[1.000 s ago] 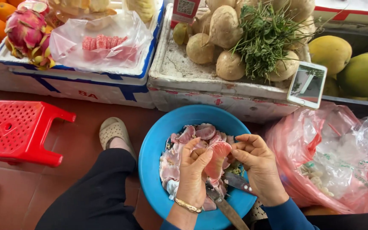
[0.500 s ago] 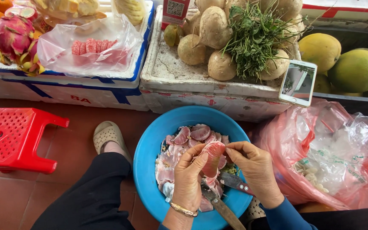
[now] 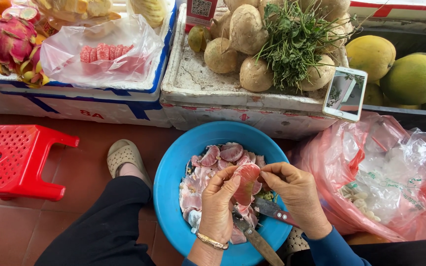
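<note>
Both hands, L & R, pinch one pink pomelo segment above blue bowl w/ peeled pieces.

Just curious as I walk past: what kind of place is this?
Probably a fruit stall at a market. Foam boxes carry dragon fruit and pomelos, and both hands hold a pink segment above a blue basin.

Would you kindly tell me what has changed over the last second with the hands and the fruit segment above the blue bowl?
Very little. Both the left hand and right hand keep hold of the same pink fruit segment, with the fingers shifted slightly along its edge. Nothing was picked up or let go. The blue bowl, the knives lying in it, the red stool and the phone stayed where they were.
</note>
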